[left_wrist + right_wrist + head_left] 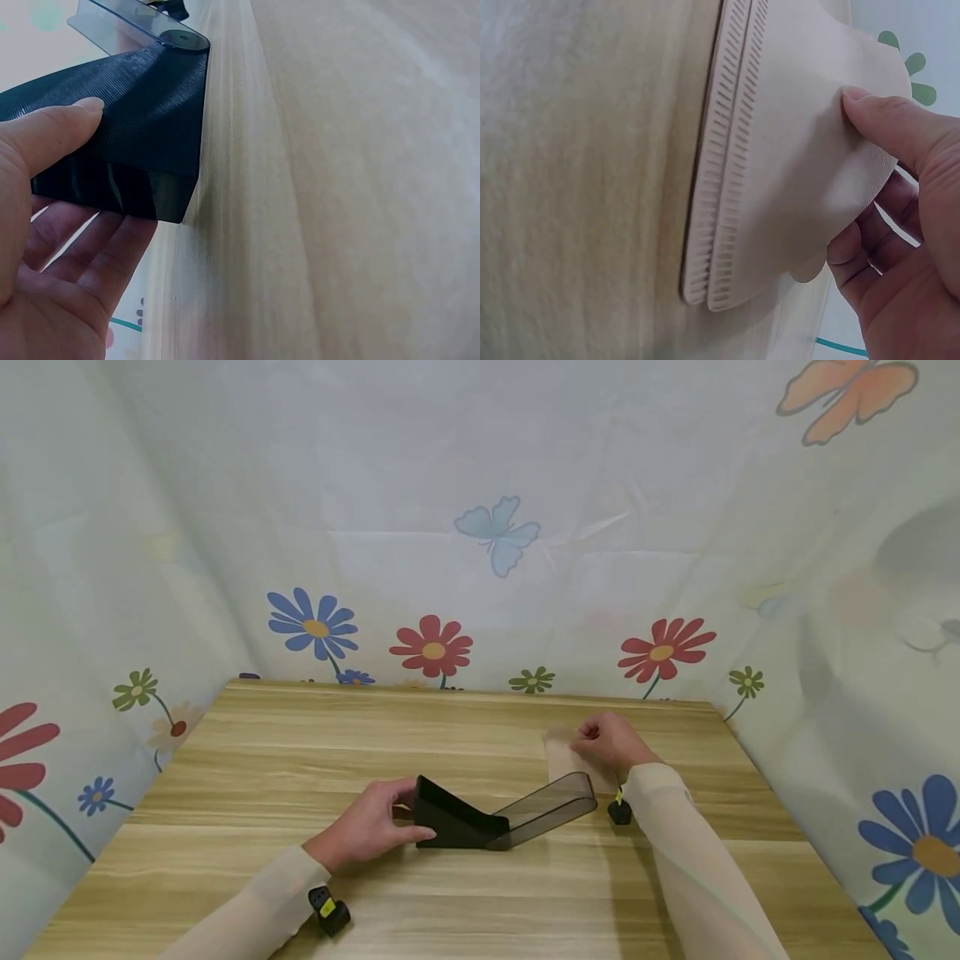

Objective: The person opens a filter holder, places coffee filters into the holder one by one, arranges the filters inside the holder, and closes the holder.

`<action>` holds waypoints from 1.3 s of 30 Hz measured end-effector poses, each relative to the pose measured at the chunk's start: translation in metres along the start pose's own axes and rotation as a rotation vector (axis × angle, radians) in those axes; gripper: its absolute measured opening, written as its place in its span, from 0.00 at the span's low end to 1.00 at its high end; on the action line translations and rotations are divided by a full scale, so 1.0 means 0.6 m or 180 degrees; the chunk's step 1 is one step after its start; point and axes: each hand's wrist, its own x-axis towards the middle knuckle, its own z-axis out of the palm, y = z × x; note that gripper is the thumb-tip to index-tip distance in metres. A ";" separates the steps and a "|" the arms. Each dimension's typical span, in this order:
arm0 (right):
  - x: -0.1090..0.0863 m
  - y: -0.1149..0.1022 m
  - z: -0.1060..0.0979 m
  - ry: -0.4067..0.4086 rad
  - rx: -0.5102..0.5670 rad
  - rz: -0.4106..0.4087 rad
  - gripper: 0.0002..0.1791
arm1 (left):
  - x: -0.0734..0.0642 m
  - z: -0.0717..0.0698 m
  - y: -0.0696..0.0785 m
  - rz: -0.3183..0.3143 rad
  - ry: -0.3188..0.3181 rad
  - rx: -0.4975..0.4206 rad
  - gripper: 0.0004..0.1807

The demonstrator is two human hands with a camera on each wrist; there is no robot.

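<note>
A black filter holder with a smoky see-through flip lid stands on the wooden table, its lid swung out to the right. My left hand grips the holder at its left end, thumb on the near side and the fingers behind and beneath. Tan paper coffee filters with crimped seams lie to the right, partly hidden behind the lid in the head view. My right hand pinches them along one edge, thumb on the top face and fingers curled underneath. Two crimped seams show side by side.
The wood-grain table runs back to a white curtain printed with flowers and butterflies, which hangs on the left and right sides too. A small black camera sits on each wrist, over the sleeves.
</note>
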 end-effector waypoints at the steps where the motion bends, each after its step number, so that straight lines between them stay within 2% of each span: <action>1: -0.003 -0.005 -0.002 0.0010 -0.0002 -0.0001 0.10 | 0.000 0.000 0.000 -0.0009 0.0001 -0.0002 0.18; 7: -0.017 -0.019 -0.009 0.0062 0.0024 -0.0079 0.10 | 0.001 0.000 -0.002 -0.0021 0.0012 0.0008 0.18; 12: -0.012 0.000 -0.012 0.0125 -0.0057 -0.0147 0.10 | 0.001 0.001 -0.004 0.0038 0.0001 0.0037 0.18; 16: -0.007 0.011 -0.020 0.0092 -0.0028 -0.0186 0.11 | 0.003 0.002 -0.005 0.0011 -0.0002 0.0011 0.18; 21: -0.004 0.016 -0.030 0.0023 0.0077 -0.0234 0.14 | 0.002 0.002 -0.005 0.0039 0.0013 0.0043 0.17; 26: -0.007 0.013 -0.040 -0.0061 0.0279 -0.0178 0.13 | 0.000 0.002 -0.004 0.0023 0.0022 0.0037 0.18; 29: -0.010 0.011 -0.044 -0.0043 0.0399 -0.0170 0.13 | 0.000 0.002 -0.002 -0.0006 0.0035 0.0035 0.18; 39: -0.022 0.003 -0.062 0.0029 0.0457 -0.0248 0.11 | -0.001 0.001 0.002 -0.0003 0.0036 0.0003 0.18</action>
